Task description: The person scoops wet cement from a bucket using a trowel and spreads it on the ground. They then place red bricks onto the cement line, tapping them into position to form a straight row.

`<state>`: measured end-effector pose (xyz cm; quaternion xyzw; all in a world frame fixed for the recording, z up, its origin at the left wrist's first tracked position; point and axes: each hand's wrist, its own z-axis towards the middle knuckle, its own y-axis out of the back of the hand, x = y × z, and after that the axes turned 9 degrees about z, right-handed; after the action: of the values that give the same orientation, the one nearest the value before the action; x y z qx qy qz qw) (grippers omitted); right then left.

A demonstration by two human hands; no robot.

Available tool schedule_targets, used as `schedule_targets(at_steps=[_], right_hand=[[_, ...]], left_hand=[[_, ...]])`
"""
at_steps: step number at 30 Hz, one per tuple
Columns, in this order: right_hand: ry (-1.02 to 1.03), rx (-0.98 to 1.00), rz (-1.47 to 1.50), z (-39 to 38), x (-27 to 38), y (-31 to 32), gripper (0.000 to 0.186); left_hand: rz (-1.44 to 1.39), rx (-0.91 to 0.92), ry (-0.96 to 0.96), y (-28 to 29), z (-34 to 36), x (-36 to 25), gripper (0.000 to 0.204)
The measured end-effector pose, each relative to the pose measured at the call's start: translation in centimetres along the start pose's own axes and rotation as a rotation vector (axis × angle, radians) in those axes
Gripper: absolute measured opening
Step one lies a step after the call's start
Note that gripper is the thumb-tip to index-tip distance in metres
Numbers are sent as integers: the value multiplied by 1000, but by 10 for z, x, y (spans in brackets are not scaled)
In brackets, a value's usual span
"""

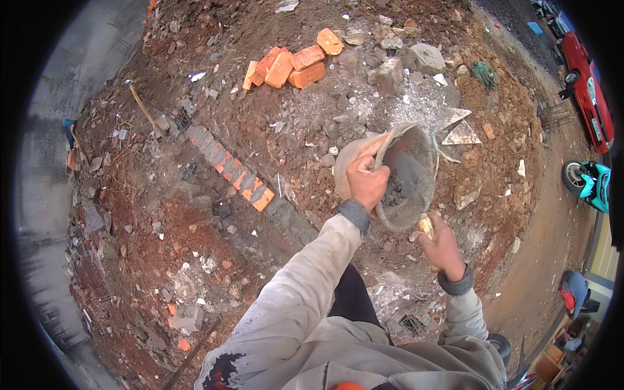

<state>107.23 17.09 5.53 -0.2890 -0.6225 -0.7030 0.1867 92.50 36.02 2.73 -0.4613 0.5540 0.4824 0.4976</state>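
Note:
A grey, mortar-smeared bucket (351, 159) is tilted in front of me, its mouth turned to the right. Wet grey mortar (395, 194) lies inside it. My left hand (368, 184) is closed over the bucket's near-left rim. At the bucket's lower right edge, my right hand (443, 247) grips what looks like a trowel (426, 226) by its yellowish handle; the blade is hidden. To the left, a row of orange bricks (227, 166) with grey mortar on top runs diagonally, and a mortar strip (289, 220) continues from its near end.
Loose orange bricks (281, 68) are piled beyond the row. Rubble, concrete chunks (428, 58) and broken tile (461, 134) cover the uneven soil. A wooden-handled tool (144, 107) stands at the far left. A red car (588, 97) and a turquoise scooter (588, 184) are at the right.

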Motion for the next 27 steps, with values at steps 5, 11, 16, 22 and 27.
schedule_targets(at_steps=[5,11,16,22,27], right_hand=[[-556,-107,1028,58,0,18,64],[-551,-29,1242,152,-6,15,65],[-788,86,651,224,-59,-15,46],[-711,68,220,224,-111,-46,40],[-469,6,115,202,-164,-30,48]], left_hand=[[-208,-128,42,-65,87,54,8],[179,111,92,-46,138,139,33],[388,269,47,-12,81,130,46],[461,170,433,213,-80,237,41],[906,-307,920,470,-321,285,29]])
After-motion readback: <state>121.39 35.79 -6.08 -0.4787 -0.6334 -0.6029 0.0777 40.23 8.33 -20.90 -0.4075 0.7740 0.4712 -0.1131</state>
